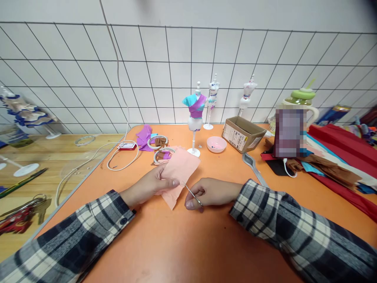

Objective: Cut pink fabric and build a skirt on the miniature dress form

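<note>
My left hand (161, 181) pinches a pale pink piece of crepe paper (182, 166) between thumb and fingers, above the orange table. A pair of small scissors (193, 194) is in my right hand (203, 194), fingers closed round the handles. The thin blades reach the lower right part of the pink paper; whether they are open there is too small to tell. Just beyond the paper stands a small white dress form (194, 125) wearing turquoise and purple strips across its chest.
Behind my left hand lie white tape rolls (157, 141) and purple paper (144, 137). A pink bowl (216, 144), a cardboard box (244, 133) and a grey metal tool (255, 169) are to the right. A phone (290, 133) stands before a green-lidded jug (303, 94); a white cable (118, 59) hangs left.
</note>
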### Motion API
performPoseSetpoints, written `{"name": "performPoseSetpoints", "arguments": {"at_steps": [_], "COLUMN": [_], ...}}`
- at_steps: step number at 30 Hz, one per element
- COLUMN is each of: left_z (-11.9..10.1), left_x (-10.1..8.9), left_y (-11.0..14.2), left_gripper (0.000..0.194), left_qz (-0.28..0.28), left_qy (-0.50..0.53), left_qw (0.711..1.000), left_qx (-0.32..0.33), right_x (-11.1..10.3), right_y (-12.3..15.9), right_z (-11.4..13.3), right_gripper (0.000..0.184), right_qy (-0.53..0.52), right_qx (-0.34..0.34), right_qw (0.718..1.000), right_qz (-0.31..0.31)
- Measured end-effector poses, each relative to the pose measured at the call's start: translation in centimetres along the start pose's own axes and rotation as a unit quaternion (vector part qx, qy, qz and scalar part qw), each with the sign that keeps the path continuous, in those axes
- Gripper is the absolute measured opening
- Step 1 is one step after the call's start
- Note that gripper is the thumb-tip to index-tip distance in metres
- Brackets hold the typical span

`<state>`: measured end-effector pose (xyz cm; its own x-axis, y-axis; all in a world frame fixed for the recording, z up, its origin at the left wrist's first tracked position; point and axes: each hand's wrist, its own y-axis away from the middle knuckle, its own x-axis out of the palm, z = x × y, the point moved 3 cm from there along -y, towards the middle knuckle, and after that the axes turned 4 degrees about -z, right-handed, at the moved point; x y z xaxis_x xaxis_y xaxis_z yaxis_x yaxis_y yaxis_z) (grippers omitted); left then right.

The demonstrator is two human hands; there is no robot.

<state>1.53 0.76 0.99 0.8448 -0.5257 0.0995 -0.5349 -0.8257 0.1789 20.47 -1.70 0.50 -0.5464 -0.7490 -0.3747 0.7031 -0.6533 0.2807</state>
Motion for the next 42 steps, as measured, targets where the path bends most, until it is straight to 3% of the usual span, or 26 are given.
{"name": "performPoseSetpoints", "arguments": {"at_steps": [14,16,18,21,24,27,30,33,36,40,42], "left_z": [-0.2,-0.1,-0.5,-2.1,-3.3,-3.6,-3.4,-3.1,-2.8,-1.6,-0.8], "left_x": [-0.4,-1.0,-1.7,-2.4,-1.7,-0.4,0.3,0.6,0.3,-0.3,-0.6], "left_y": [0.0,-0.3,-0.5,0.2,1.5,2.4,2.5,2.1,1.5,0.9,0.6], "left_gripper": [0.051,0.056,0.065,0.059,0.038,0.033,0.033,0.027,0.008,0.017,0.036], "left_qz": [0.032,0.015,-0.037,-0.104,-0.053,0.009,0.031,0.058,0.076,0.121,0.093], "left_qy": [-0.027,-0.033,-0.052,-0.092,-0.196,-0.334,-0.402,-0.422,-0.401,-0.263,-0.137], "left_qw": [0.999,0.999,0.992,0.942,0.877,0.827,0.808,0.816,0.848,0.932,0.975], "left_qx": [0.020,0.033,0.106,0.305,0.436,0.452,0.429,0.390,0.339,0.217,0.148], "right_x": [0.2,0.1,0.1,0.3,0.5,0.7,0.8,0.9,0.8,0.7,0.7], "right_y": [-0.2,-0.2,-0.1,0.2,0.2,0.1,0.1,0.1,0.1,0.2,0.2], "right_z": [-1.2,-1.1,-0.8,-0.5,-0.6,-0.7,-0.7,-0.6,-0.7,-0.7,-0.4], "right_gripper": [0.049,0.052,0.053,0.052,0.051,0.054,0.057,0.057,0.056,0.054,0.056], "right_qy": [-0.076,-0.113,-0.141,-0.157,-0.161,-0.155,-0.147,-0.155,-0.166,-0.167,-0.178], "right_qx": [0.007,-0.004,-0.024,-0.050,-0.058,-0.055,-0.049,-0.049,-0.048,-0.049,-0.056], "right_qw": [0.995,0.991,0.984,0.973,0.966,0.965,0.967,0.964,0.964,0.964,0.966], "right_qz": [0.063,0.076,0.106,0.165,0.196,0.203,0.205,0.210,0.204,0.198,0.180]}}
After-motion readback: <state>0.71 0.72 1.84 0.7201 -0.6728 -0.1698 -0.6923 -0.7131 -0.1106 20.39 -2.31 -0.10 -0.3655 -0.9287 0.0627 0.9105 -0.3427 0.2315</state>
